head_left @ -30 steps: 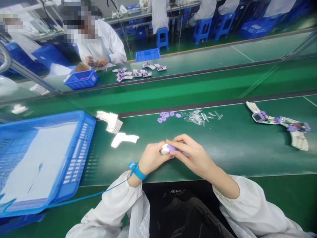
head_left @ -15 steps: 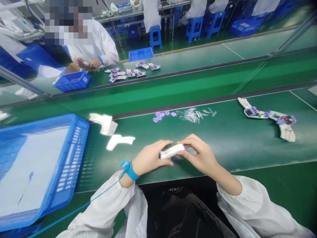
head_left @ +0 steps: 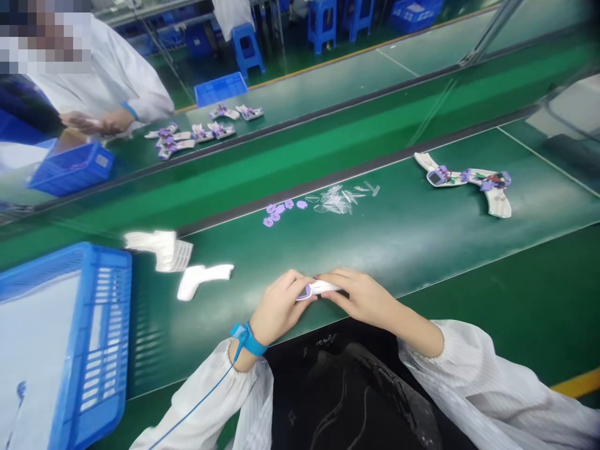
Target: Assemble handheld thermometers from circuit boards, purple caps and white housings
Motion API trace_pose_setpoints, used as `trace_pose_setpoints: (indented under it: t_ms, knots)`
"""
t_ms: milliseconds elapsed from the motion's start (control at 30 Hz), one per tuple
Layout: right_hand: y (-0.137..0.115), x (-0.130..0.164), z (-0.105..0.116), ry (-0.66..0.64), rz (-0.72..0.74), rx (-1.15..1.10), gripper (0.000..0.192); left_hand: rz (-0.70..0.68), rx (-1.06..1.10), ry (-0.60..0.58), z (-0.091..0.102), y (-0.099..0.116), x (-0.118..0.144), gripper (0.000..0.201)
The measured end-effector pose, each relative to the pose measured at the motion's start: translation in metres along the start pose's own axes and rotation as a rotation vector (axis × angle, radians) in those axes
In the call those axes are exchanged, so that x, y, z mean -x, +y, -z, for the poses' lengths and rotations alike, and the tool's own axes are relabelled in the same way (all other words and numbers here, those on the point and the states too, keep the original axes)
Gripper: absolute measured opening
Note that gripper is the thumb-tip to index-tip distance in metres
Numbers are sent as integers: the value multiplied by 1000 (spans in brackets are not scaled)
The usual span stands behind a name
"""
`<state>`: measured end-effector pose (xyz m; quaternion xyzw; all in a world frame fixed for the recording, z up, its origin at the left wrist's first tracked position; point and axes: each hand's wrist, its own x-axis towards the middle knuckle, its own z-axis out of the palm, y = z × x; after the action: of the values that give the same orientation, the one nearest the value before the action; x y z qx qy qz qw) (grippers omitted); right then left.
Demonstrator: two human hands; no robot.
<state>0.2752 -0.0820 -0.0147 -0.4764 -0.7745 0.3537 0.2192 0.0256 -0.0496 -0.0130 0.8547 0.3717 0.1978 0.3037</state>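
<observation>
1 white-and-purple unit [head_left: 324, 287] sits crosswise close to the near edge of the tabletop [head_left: 398, 244]; whether it rests there or hangs just above cannot be told. The left hand [head_left: 277, 307] has its fingers clamped on the end with the dark screen [head_left: 304, 292], and the right hand [head_left: 363, 295] has its fingers clamped on the other end. Uneven pressure from the 2 grips could twist the unit or pry its casing open, and a slip this near the edge might drop it off the tabletop. Fingers across the screen could also smudge it. From the left wrist's strap [head_left: 254, 342] a thin cord [head_left: 195, 406] runs down; a sharp reach could pull it taut and jerk that hand. Further out, loose purple parts [head_left: 280, 211] lie just beside clear strips [head_left: 336, 201], so a brushing arm would likely mix or scatter them. To the left, 1 white shell [head_left: 192, 282] lies near overlapping shells [head_left: 162, 248]; a bump from the basket [head_left: 105, 356] might send these sliding. Well to the right, 2 open units [head_left: 497, 200] lie end to end with wires [head_left: 452, 177] exposed, so a careless shove could snag them.
</observation>
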Motion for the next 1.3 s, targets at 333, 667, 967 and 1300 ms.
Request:
trace_pose_setpoints:
  t_ms: [333,667,967,1300]
  knots:
    - [-1,-16,-17,146,-228,-114,62,225,84,21,-8,21,1,17]
    - [7,-14,20,-66,-239,-496,45,113,274,170,10,-26,16,93]
    - [10,-3,10,-466,-480,-1215,49,-166,192,263,8,-21,14,48]
    - [17,6,-16,-737,-448,-1668,40,-60,557,62,18,6,6,21]
